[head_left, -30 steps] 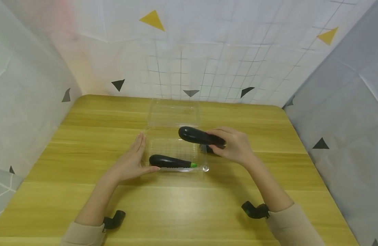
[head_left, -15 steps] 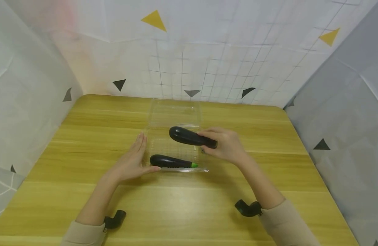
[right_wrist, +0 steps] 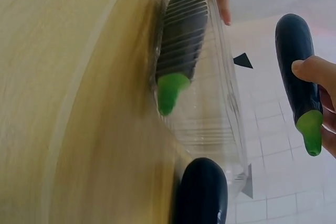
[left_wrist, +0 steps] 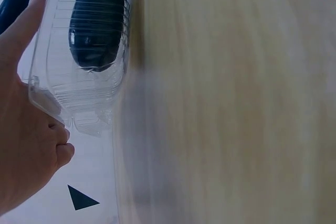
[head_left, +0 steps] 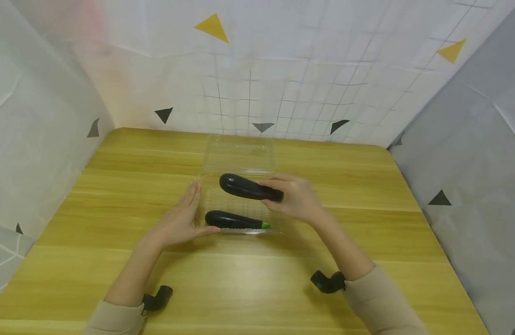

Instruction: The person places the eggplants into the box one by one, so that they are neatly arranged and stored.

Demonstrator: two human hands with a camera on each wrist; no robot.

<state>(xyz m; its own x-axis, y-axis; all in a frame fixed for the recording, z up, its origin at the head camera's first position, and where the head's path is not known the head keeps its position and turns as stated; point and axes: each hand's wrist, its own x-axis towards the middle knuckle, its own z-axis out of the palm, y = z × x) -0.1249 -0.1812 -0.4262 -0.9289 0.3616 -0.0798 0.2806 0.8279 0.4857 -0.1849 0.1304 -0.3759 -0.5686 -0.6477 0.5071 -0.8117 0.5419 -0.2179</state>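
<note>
- The person's right hand is curled round the stem end of a dark eggplant, holding it level in the air above the clear plastic clamshell box that sits open near the middle of the wooden table.
- In the right wrist view the held eggplant shows its green stem poking out below the fingers, clear of the box wall.
- A second eggplant already lies in the tray along the side nearest the person, green stem pointing to the table's right edge.
- The left hand is flat, fingers straight and together, pressed against the left wall of the box, thumb tip touching the near left corner; it grips nothing.
- From the left wrist view the left hand's fingers rest along the box rim.
- A third eggplant lies on the table just outside the box on its right; the head view hides it behind the right hand.
- I'd judge this the placing step: the held eggplant needs lowering into the free strip behind the one already in, parallel to it, while the left hand stops the light box sliding.
</note>
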